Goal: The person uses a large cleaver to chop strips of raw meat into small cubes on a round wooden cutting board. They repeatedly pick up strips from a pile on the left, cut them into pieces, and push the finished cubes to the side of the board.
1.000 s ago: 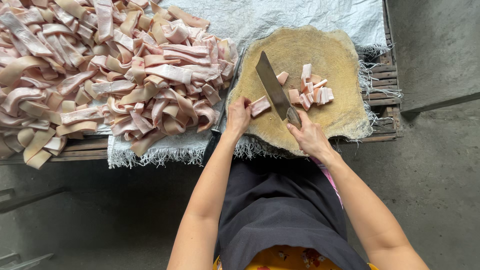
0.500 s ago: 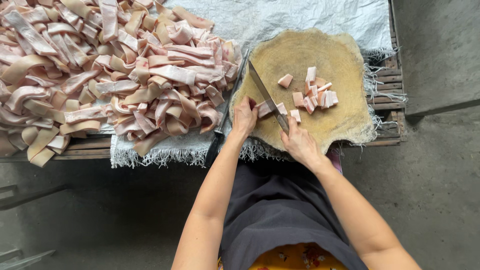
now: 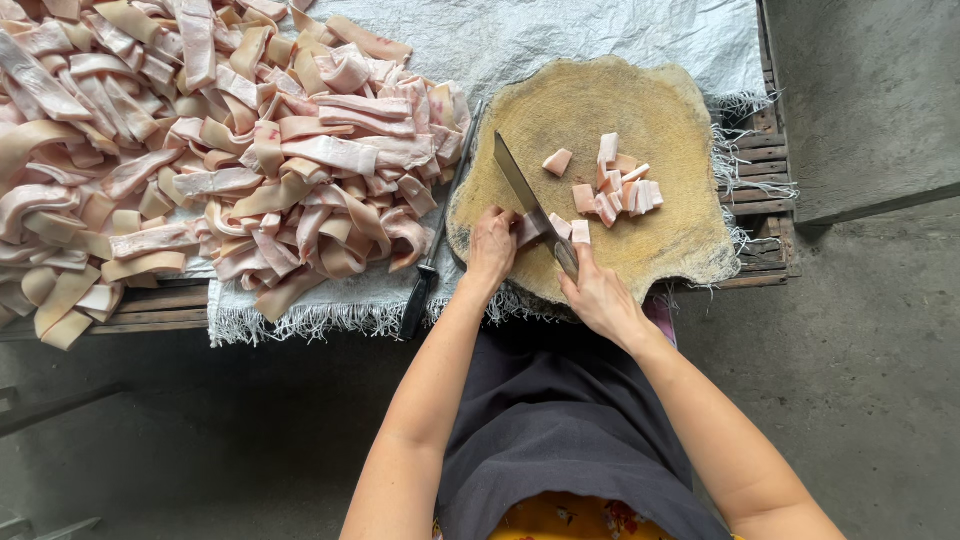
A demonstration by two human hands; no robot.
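My right hand (image 3: 598, 295) grips the handle of a cleaver (image 3: 524, 192), its blade edge down on the round wooden chopping block (image 3: 660, 255). My left hand (image 3: 491, 246) presses a short pink meat strip (image 3: 536, 229) against the block right beside the blade. Several cut pink-and-white meat pieces (image 3: 612, 185) lie in a small heap on the block, to the right of the blade.
A big heap of long raw meat strips (image 3: 200, 150) covers a white woven sheet (image 3: 520, 40) on a wooden pallet (image 3: 762, 150). A second knife with a dark handle (image 3: 425, 280) lies between heap and block. Grey concrete floor (image 3: 870, 370) surrounds it.
The cleaver has come down from a raised tilt onto the strip. The strip under my left hand has grown shorter, and cut pieces sit further right on the block.
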